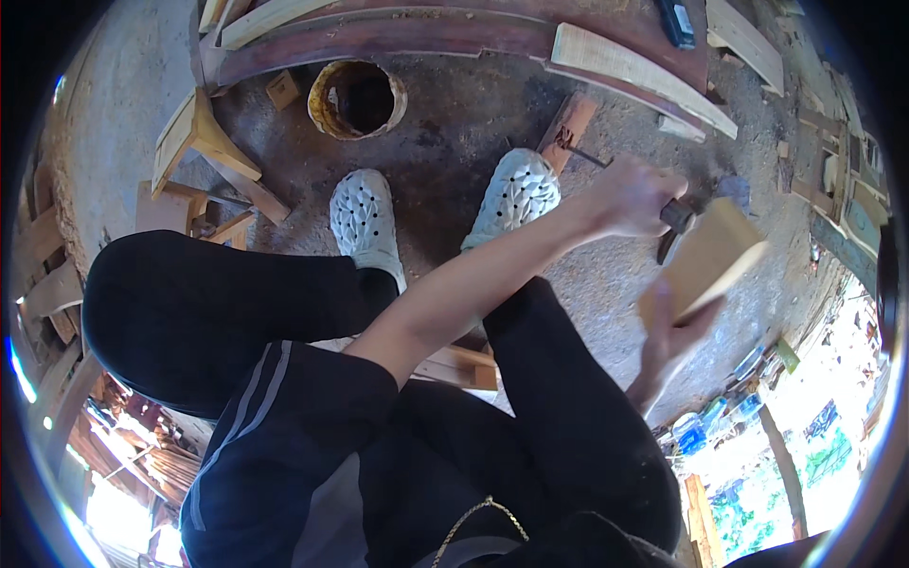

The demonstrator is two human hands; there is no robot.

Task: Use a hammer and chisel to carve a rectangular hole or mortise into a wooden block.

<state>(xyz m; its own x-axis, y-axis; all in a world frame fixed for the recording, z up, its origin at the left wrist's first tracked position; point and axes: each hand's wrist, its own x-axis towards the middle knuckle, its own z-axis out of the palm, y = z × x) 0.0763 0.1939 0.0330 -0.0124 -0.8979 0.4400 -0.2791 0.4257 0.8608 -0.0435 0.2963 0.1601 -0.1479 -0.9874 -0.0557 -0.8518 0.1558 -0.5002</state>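
Note:
My left hand [639, 197] is closed around a chisel-like tool, whose dark handle end [677, 216] sticks out on the right. Its thin metal shaft [592, 157] runs left toward a reddish wood piece [575, 118] lying on the floor by my right shoe. The shaft's tip seems to meet a dark cut in that wood. My right hand [674, 336] grips a pale wooden block [715, 251], smeared by motion. The block is close to the handle end; I cannot tell if they touch. A dark object [668, 248] lies partly hidden behind the block.
White clogs [365, 216] are on my feet. A rusty yellow can [320, 106] stands ahead. Beyond it lie a long reddish plank [398, 43] and a curved pale board [634, 80]. An angled wooden frame [180, 142] is at left; plastic bottles [691, 434] lie at lower right.

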